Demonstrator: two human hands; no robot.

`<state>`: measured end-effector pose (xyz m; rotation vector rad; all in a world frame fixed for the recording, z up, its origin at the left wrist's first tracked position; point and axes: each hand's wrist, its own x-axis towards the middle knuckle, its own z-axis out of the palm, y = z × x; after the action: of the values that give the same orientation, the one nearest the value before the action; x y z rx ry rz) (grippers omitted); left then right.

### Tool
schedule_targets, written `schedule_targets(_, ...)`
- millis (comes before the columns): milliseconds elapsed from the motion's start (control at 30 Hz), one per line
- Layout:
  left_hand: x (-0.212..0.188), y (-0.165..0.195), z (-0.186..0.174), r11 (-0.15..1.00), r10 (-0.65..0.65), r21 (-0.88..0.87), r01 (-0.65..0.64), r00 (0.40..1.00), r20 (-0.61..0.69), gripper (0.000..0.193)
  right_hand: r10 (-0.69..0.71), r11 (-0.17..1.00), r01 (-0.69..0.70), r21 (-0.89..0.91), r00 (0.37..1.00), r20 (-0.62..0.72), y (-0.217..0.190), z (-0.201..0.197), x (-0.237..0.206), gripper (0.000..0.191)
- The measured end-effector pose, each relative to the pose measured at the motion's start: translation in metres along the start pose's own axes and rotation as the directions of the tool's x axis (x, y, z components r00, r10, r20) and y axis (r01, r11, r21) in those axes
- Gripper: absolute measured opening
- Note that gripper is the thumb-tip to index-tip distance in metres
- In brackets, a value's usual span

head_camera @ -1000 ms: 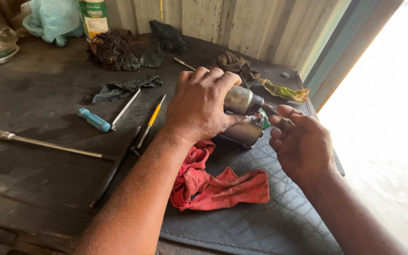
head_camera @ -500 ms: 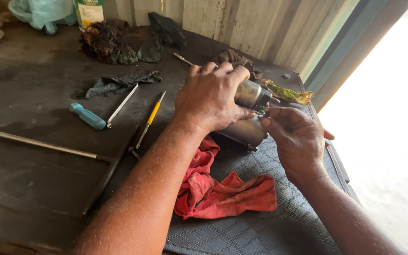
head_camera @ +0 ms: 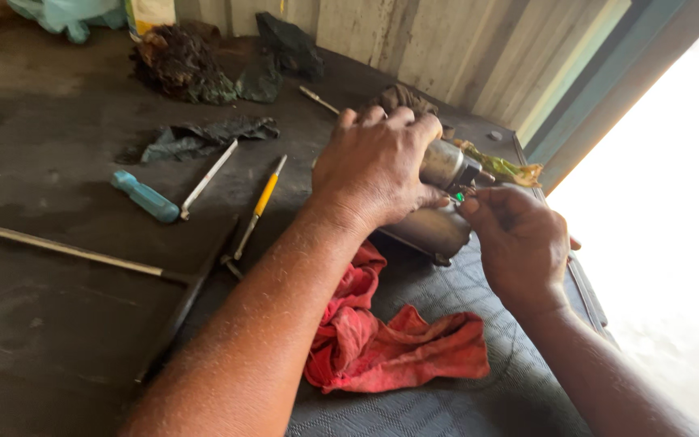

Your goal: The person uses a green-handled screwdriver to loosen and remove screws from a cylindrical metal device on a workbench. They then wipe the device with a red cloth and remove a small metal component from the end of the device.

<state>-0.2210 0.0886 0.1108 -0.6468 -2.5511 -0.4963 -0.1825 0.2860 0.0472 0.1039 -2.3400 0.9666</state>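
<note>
Gripping a metal motor (head_camera: 438, 198) from above, left hand (head_camera: 378, 166) pins it on the grey mat (head_camera: 479, 396); right hand (head_camera: 519, 239) pinches a small green bit (head_camera: 459, 197) at its end; red rag (head_camera: 390, 340) lies just below; blue-handled (head_camera: 146, 197) & yellow screwdrivers (head_camera: 259, 206) lie left on the bench; carton w/ yellow-green label (head_camera: 150, 12) stands top left, by a blue bag (head_camera: 62, 14).

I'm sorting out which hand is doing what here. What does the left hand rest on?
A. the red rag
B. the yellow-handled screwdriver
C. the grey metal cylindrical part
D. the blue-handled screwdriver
C. The left hand lies clasped over the grey metal cylindrical part, while the red rag lies below it on the mat and both screwdrivers lie apart on the bench.
</note>
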Motion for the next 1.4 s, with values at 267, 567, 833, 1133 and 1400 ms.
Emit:
schedule_targets(267, 0.000, 0.002, 0.001, 1.000, 0.002, 0.008, -0.002, 1.000, -0.001, 0.074, -0.065, 0.989, 0.059, -0.132, 0.997, -0.042, -0.012, -0.003, 0.002, 0.020)
schedule_targets(567, 0.001, 0.003, 0.001, 1.000, 0.010, 0.011, -0.010, 1.000, -0.002, 0.074, -0.269, 0.911, 0.255, -0.325, 0.963, 0.001, -0.018, -0.012, 0.008, 0.016)
schedule_targets(833, 0.000, 0.006, -0.006, 1.000, -0.016, 0.008, 0.016, 1.000, 0.015, 0.074, -0.437, 0.859, 0.428, -0.283, 0.899, 0.032, -0.012, -0.015, 0.006, 0.015)
schedule_targets(1133, -0.003, 0.005, -0.004, 1.000, -0.013, -0.020, 0.013, 1.000, 0.010, 0.074, -0.424, 0.861, 0.423, -0.283, 0.903, 0.062, -0.013, -0.018, 0.002, 0.016)
schedule_targets(1400, -0.002, 0.005, -0.002, 1.000, -0.001, -0.010, 0.001, 1.000, -0.013, 0.073, 0.047, 0.997, -0.052, 0.054, 0.994, 0.099, -0.010, -0.018, 0.004, 0.019)
